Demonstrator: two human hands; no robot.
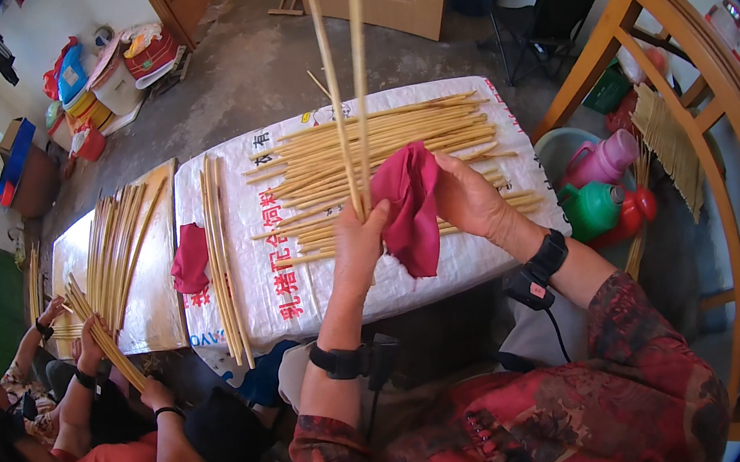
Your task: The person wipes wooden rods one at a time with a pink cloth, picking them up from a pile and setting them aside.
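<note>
My left hand [359,243] grips two long, pale plant stalks [345,130] near their lower ends. They rise upright past the top of the picture. In my right hand [473,194] is a dark pink cloth [413,212], which hangs down beside the stalks and touches my left thumb. Under both hands a row of similar stalks [372,137] lies crosswise on a table covered with a white printed woven sack [323,299]. Several more stalks [218,249] lie lengthwise on the left of the sack, with a second dark pink cloth [190,258] next to them.
Two people sit at my left; a co-worker's hand [94,341] holds a bundle of stalks [110,346]. Their board [158,257] bears more stalks. To my right stand a wooden frame [713,147] and a basin [556,142] with coloured flasks. A black folding chair [545,22] stands beyond the table.
</note>
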